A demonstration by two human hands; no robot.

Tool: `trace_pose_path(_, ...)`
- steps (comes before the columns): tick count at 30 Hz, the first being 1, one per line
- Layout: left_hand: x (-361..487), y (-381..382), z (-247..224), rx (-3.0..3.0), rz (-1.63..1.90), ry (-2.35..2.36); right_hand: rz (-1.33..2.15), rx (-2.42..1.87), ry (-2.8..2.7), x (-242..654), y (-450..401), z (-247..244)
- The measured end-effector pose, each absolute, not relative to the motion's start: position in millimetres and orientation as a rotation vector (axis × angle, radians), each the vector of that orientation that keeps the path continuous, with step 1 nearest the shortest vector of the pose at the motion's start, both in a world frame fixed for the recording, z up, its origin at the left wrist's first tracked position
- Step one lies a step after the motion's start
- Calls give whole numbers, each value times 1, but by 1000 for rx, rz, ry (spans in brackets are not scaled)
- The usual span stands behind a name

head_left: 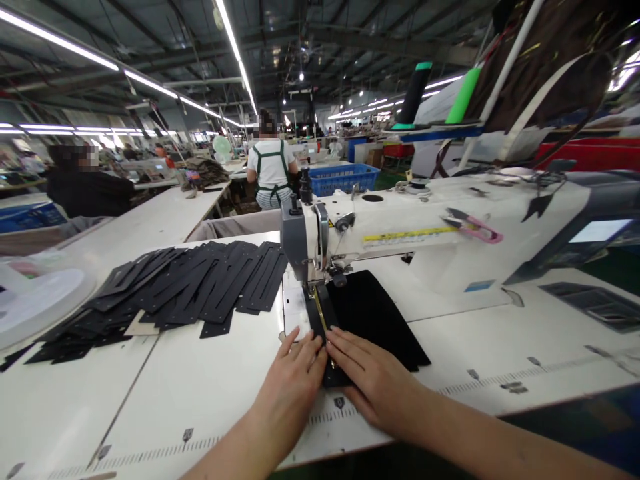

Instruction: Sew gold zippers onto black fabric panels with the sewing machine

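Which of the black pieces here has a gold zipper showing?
The narrow black piece under the left hand and right hand, at the sewing machine: a gold zipper runs along it. The wide black panel and the heaped pieces show none.

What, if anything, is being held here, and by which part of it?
Nothing looks clasped: the left grip and right grip rest fingertips on the near part of the black piece, by its gold strip.
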State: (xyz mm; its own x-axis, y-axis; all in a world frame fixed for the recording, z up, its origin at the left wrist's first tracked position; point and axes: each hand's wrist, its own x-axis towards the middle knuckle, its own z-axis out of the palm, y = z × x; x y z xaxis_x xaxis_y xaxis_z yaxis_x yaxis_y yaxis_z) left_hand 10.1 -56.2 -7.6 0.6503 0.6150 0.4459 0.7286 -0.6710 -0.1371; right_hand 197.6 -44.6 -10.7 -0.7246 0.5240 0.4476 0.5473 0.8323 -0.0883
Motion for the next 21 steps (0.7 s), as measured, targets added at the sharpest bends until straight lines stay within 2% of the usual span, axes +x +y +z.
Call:
trace_pose_path(5, 7, -50, -13, -2563, -537, -1011, -178, -790, -2403, 195, -49, -18)
trace_pose_path(21, 10, -27, 3, -2648, -567, -1022, -158, -783, -2413, 193, -26, -17)
